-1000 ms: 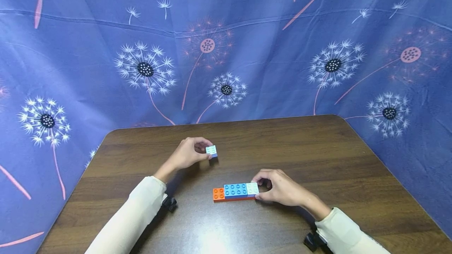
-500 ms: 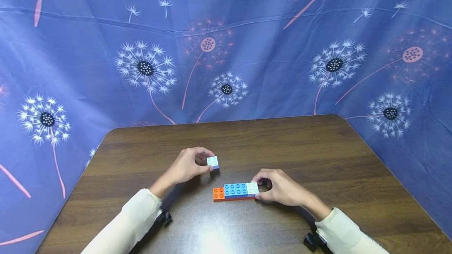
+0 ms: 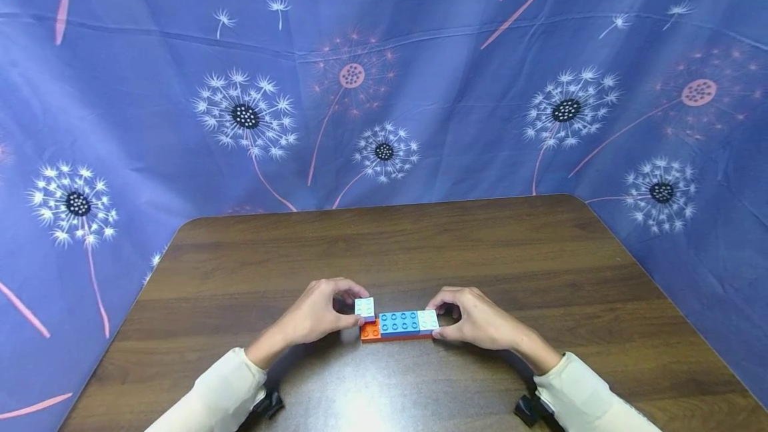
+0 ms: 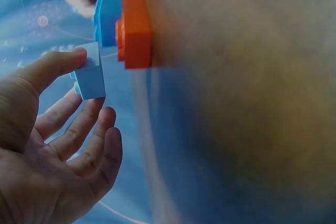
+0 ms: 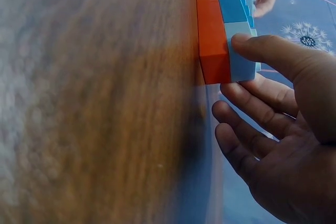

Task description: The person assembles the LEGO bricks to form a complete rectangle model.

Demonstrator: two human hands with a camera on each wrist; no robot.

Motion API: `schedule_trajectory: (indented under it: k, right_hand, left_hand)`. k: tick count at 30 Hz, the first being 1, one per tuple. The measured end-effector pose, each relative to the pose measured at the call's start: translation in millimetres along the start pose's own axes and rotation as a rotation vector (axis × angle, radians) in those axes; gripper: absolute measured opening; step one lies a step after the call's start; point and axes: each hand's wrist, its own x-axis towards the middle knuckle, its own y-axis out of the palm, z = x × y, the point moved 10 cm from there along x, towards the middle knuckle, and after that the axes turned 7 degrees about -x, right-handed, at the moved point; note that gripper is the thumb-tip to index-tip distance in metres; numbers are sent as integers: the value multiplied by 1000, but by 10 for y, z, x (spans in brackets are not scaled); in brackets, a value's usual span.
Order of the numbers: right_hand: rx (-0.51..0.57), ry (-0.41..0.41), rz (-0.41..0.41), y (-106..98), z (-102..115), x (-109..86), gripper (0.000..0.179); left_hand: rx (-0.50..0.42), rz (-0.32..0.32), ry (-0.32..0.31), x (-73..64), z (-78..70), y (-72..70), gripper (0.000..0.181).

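My left hand (image 3: 315, 312) pinches a small white toy building brick (image 3: 364, 307) between thumb and fingers. In the left wrist view this brick (image 4: 92, 80) hangs apart from the orange brick (image 4: 137, 40), studs facing away from the table. Below it lies a long orange brick (image 3: 370, 331), its left-end studs bare. On its middle sits a blue brick (image 3: 399, 321), and at the right end another white brick (image 3: 428, 319). My right hand (image 3: 480, 319) pinches that end; in the right wrist view the thumb lies on the white brick (image 5: 242, 65).
All of this is on a brown wood-grain table (image 3: 480, 245) with rounded far corners. Behind it hangs a blue curtain (image 3: 444, 85) with dandelion prints. A small black device (image 3: 528, 412) is strapped under each sleeve.
The left hand has brought its white brick toward me, from beyond the row of bricks to over the orange brick's left end. The right hand keeps its hold in place.
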Motion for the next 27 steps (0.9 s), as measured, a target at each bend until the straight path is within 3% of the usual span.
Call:
schedule_trajectory:
  k: [13, 27]
  right_hand:
    - [8, -5, 0, 0, 1, -12, 28]
    - [6, 2, -1, -4, 12, -7, 28]
  left_hand:
    - [7, 17, -22, -89, -24, 159, 31]
    - [30, 5, -20, -131, -41, 195, 32]
